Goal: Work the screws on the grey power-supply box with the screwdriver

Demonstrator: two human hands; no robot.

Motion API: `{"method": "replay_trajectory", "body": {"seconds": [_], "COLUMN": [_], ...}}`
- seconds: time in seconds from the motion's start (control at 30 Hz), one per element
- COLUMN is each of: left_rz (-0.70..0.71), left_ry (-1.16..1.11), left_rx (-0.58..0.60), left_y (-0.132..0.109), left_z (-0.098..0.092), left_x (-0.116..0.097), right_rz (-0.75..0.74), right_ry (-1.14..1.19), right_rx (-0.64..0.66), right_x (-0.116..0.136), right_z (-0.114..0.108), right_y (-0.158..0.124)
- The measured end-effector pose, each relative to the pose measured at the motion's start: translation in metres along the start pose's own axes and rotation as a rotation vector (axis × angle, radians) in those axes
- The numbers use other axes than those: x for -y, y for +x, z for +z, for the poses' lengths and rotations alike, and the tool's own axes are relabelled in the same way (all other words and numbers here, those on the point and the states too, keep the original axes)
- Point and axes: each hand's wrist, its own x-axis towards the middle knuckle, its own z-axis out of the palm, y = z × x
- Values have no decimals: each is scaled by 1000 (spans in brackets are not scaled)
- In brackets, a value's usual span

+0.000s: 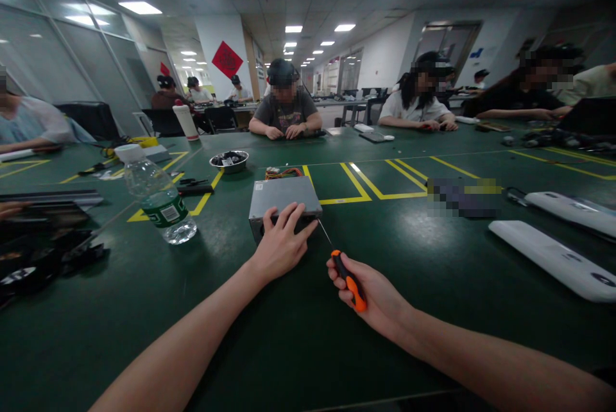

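A grey metal computer power supply [285, 194] sits on the green table in front of me, with its bundle of coloured wires [283, 172] coming out at the far side. My left hand [283, 242] rests against its near face and top edge, fingers spread; the thumb is mostly hidden. My right hand [373, 287] is closed around the orange and black handle of a screwdriver [350, 280]. The thin shaft points up and left to the power supply's near right corner, beside my left fingertips. Whether the tip touches a screw I cannot tell.
Left of the power supply stand a water bottle [166, 206] and a metal bowl [229, 162] with small dark parts. Dark parts [48, 251] lie at the far left. White long devices [553, 258] lie to the right. A person [286, 104] sits across the table.
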Motion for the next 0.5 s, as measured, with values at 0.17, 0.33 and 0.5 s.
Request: {"method": "replay_trajectory", "body": {"seconds": [0.17,0.33,0.5], "left_rz": [-2,0,4], "left_ry": [8,13,17], "left_rx": [-5,-12,7], "left_y": [0,0,0], "left_z": [0,1,0], "left_x": [-1,0,-1], "right_rz": [-37,-42,7], "right_ry": [17,21,65], "right_rx": [-5,5,27], "right_x": [0,-1,0], "right_z": [-1,-3,-1], "right_y": [2,3,2]}}
